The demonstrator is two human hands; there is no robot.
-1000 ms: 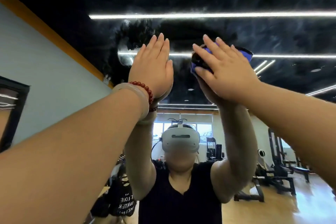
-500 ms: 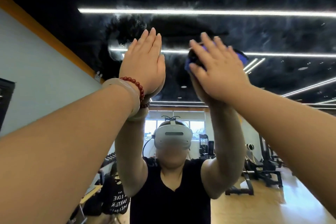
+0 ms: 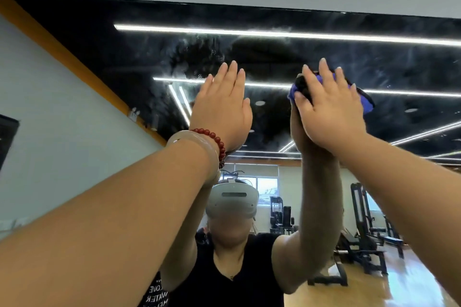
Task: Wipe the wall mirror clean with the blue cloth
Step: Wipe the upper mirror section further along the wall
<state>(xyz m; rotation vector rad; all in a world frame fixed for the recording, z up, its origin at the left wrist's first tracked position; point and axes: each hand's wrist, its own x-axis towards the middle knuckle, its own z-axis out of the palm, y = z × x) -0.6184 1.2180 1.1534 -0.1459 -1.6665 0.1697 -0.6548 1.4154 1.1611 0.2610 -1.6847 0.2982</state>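
wall mirror: straight ahead under both palms; hazy streaks above the left hand and out to the right of the right hand.
blue cloth: bunched between right palm and glass, edges peeking out past the fingertips and the outer side.
right hand: flat, fingers straight and spread, pressing the cloth, not clutching it.
left hand: flat on the glass alongside, fingers straight and together, holding nothing.
step: probably wiping the upper band.
doing it well: even palm pressure, overlapping strokes toward the haze, cloth kept fully under the palm; likely print under the bare left palm, worth a wipe too.
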